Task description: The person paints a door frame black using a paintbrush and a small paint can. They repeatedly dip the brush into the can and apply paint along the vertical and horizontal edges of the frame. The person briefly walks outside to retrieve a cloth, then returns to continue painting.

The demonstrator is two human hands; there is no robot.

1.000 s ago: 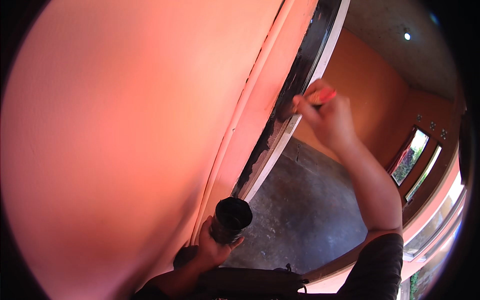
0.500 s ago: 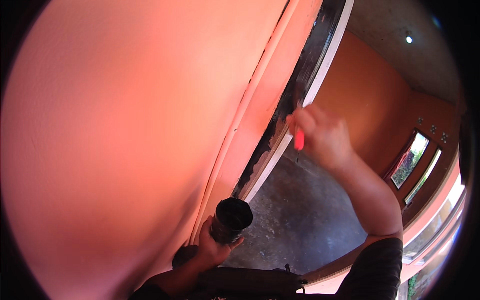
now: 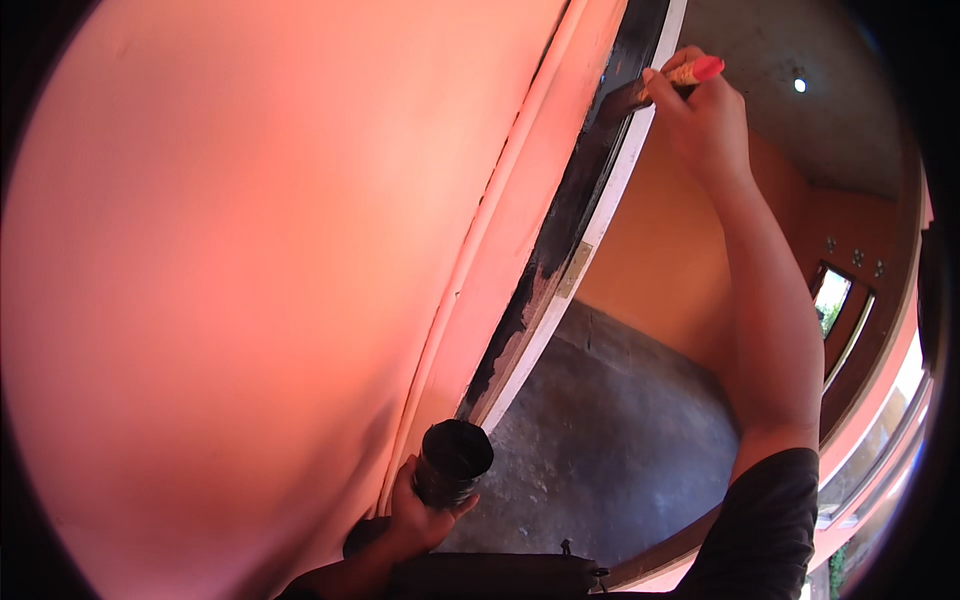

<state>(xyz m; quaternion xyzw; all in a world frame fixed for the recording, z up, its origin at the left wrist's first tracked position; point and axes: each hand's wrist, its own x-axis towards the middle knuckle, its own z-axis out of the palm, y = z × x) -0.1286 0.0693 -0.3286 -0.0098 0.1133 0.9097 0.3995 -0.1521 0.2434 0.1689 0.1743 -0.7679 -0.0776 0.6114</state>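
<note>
Raised at the upper right, my right hand [image 3: 705, 110] grips a paintbrush [image 3: 685, 75] with a red-tipped handle. Its dark bristles touch the door frame [image 3: 590, 170], whose face is coated in black paint. Lower down, the black coat turns patchy and brownish bare surface shows at its edge. A white strip [image 3: 625, 170] runs along the frame's right side. Low in the view, my left hand [image 3: 425, 515] is wrapped round a black cup-shaped container [image 3: 455, 460], held with its mouth up. The inside is too dark to make out.
A pink-orange wall [image 3: 250, 250] fills the left, with a raised moulding [image 3: 470, 245] beside the frame. Through the opening lie a grey floor [image 3: 600, 440], an orange wall [image 3: 670, 240] and a small window [image 3: 832, 298]. A dark round thing [image 3: 362, 538] sits behind my left wrist.
My right hand has moved up along the frame with the paintbrush, and the handle now points up to the right. My left hand and the container sit slightly lower in view.
</note>
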